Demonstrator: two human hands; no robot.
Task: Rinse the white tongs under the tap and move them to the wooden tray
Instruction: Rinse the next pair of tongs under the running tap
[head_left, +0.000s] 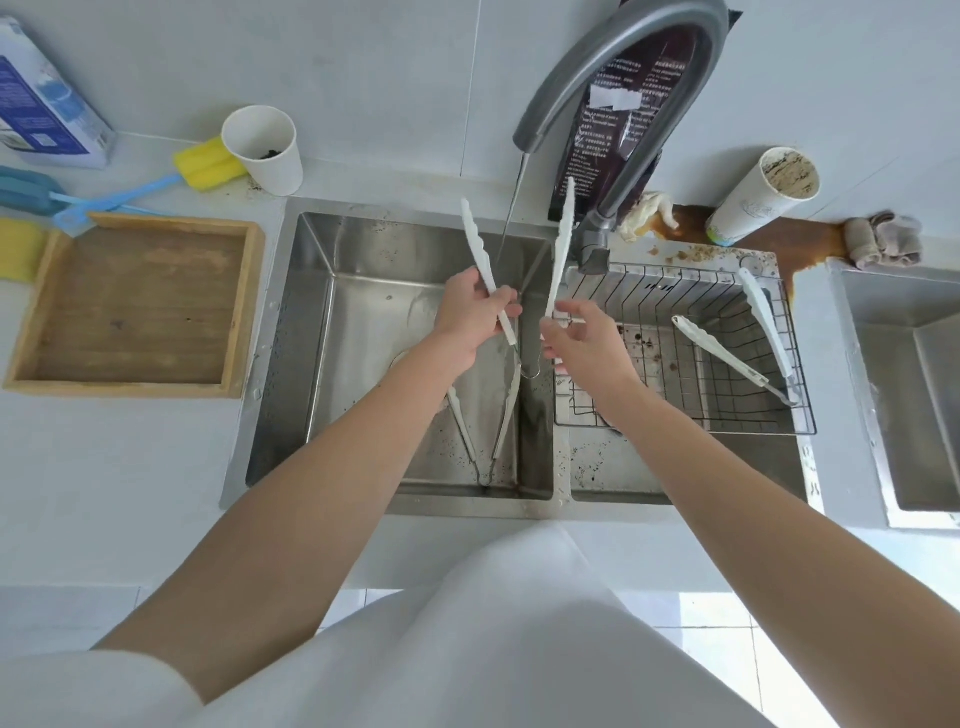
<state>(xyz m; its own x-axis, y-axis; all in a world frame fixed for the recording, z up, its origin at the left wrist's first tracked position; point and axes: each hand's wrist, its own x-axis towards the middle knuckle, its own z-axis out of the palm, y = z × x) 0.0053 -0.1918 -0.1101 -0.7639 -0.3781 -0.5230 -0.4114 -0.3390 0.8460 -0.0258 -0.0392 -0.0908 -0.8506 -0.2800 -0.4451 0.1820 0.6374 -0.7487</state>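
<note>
While water falls in a thin stream (513, 208) from the grey tap (556, 78), the person holds the white tongs (562, 249) over the left sink basin (363, 322). The tongs are spread into a wide V, with the tips pointing away toward the wall. The left hand (470, 306) has its fingers curled round the left arm of the tongs. The right hand (582, 338) pinches the lower part of the right arm between thumb and fingertips. The stream passes between the two arms, closer to the left one.

A second pair of tongs (506, 415) lies on the basin floor below the hands, and a third pair (717, 353) rests in the wire basket (675, 422) over the right basin. The wooden tray (135, 221) sits on the surface just left of the sink.
</note>
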